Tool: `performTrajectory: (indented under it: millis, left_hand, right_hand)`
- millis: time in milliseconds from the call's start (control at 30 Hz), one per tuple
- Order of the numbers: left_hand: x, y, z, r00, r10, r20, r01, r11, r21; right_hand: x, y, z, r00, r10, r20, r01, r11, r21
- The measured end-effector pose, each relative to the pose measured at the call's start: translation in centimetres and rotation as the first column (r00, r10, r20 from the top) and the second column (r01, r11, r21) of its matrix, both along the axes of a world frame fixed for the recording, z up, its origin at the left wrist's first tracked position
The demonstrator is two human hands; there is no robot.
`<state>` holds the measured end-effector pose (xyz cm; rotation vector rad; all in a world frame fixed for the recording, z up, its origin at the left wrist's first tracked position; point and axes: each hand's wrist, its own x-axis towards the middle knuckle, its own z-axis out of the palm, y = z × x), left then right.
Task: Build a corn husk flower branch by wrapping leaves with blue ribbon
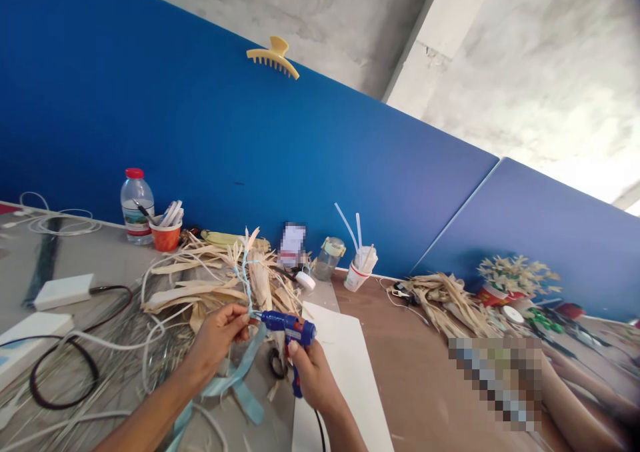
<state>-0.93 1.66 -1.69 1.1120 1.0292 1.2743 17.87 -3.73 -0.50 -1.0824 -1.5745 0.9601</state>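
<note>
My right hand (pixel 313 375) grips the handle of a blue glue gun (pixel 289 327), whose nozzle points left. My left hand (pixel 219 335) pinches a thin stem wrapped in light blue ribbon (pixel 245 284) that rises upward from my fingers; the gun's tip touches the stem at my fingertips. A light blue ribbon (pixel 239 379) trails down below my hands. Behind them lies a heap of dried corn husks (pixel 210 285). A white sheet (pixel 345 372) lies on the table under my right hand.
A water bottle (pixel 137 205), an orange cup (pixel 166 233), a jar (pixel 330 257) and a paper cup with glue sticks (pixel 359 269) line the blue partition (pixel 250 145). Cables (pixel 65 365) and white boxes (pixel 63 291) lie left. Another person's arm (pixel 570 399) rests at right near more husks (pixel 443 299).
</note>
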Motion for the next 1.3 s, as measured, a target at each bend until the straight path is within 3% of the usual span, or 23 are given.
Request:
performTrajectory:
  millis: [233,633,933,1300]
  left_hand:
    - [0.06,-0.11,0.36,1.000,0.002,0.007,-0.002,1.000,0.000]
    - [-0.17,0.25,-0.49,1.000,0.012,0.022,-0.012,1.000,0.008]
    - [-0.13,-0.04,0.04,1.000,0.017,0.025,-0.016,1.000,-0.010]
    - [-0.05,0.11,-0.48,1.000,0.008,0.026,-0.008,1.000,0.010]
  right_hand:
    - [-0.06,-0.02,0.15,1.000,0.009,-0.003,-0.009,1.000,0.026]
    - [-0.16,-0.11,0.34,0.999,0.038,-0.021,-0.037,0.998,0.050]
    - [0.03,0.00,0.53,0.999,0.030,-0.012,-0.029,0.997,0.071]
    - [-0.10,-0.17,0.73,1.000,0.031,-0.002,-0.031,0.999,0.025]
